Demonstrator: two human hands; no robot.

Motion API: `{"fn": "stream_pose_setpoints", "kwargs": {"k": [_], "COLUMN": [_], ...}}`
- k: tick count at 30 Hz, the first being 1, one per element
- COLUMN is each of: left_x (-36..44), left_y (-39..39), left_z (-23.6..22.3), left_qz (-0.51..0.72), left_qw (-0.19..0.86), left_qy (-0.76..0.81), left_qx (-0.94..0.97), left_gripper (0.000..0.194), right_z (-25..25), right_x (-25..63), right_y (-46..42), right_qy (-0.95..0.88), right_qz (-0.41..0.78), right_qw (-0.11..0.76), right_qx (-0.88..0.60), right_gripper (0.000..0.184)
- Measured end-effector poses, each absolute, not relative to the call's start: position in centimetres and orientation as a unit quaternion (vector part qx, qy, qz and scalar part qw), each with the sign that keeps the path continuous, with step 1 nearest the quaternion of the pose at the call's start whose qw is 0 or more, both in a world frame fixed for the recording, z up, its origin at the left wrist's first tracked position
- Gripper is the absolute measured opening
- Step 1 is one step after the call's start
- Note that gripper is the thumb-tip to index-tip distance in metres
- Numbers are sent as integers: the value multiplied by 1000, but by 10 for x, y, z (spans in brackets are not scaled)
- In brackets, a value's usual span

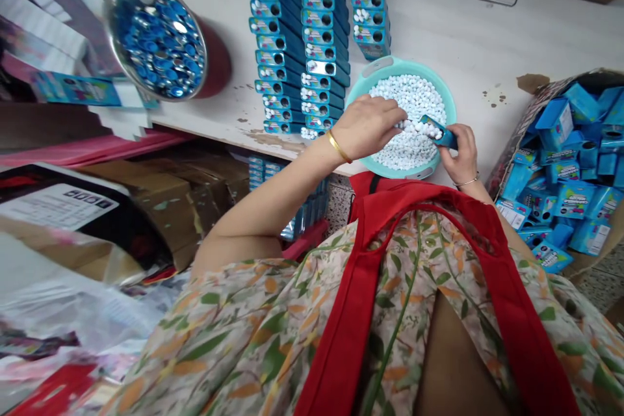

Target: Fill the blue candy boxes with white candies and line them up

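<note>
My right hand [461,155] grips a small blue box [444,135], tilted over a turquoise basin [361,86]. White pellets cluster at the box's open end. My left hand [371,125] reaches across the basin's near-left rim, its fingers drawn together with white pellets at the tips. More small white pellets [410,92] fill the basin below both hands. Just behind the left hand stand rows of blue boxes [319,70] on the table, several with pellets lying on their tops beside a round dark hole.
A steel container [111,32] of shiny blue caps [166,45] stands at the left on the white table [487,45]. To the right, a carton [507,136] holds many blue boxes [575,198]. Cardboard boxes [160,195] and plastic wrapping crowd the lower left.
</note>
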State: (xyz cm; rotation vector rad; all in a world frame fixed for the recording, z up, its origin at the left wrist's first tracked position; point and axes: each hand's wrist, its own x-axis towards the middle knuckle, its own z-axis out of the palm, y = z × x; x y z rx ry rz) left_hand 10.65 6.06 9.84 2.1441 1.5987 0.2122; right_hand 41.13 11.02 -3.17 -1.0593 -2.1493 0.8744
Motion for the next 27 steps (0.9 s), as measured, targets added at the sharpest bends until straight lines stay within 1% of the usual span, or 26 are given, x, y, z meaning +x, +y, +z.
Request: {"fn": "stream_pose_setpoints", "kwargs": {"k": [2,4,9,11,13,16,19,21,24,27], "left_x": [118,130,146,137,118,85,78,94,133,163], "left_y": [64,64,59,60,61,57,49,46,49,55], "left_z": [114,127,151,149,130,67,-9,-48,-79,-87], "left_qz": [52,48,27,12,1,-10,-62,-72,-21,56], "left_qw": [189,167,161,158,175,232,278,309,361,410], "left_qy": [582,589,570,585,630,696,701,694,677,658], "left_qx": [789,789,805,796,756,680,654,647,641,629], "left_gripper": [27,30,37,39,35,23,26,29,33,38], "right_z": [-32,-33,-37,-37,-36,-31,-26,-23,-22,-22], "right_x": [406,404,401,402,405,412,419,424,429,432], "right_y": [109,109,107,107,108,112,117,120,123,125], "right_qy": [-808,-809,-810,-807,-800,-784,-765,-755,-744,-736], "right_qz": [331,329,320,324,329,333,333,329,319,302], "right_qw": [295,294,297,298,296,300,313,324,336,340], "right_qx": [-388,-388,-393,-395,-405,-429,-453,-465,-481,-502], "right_gripper": [39,39,39,39,41,43,47,48,49,51]}}
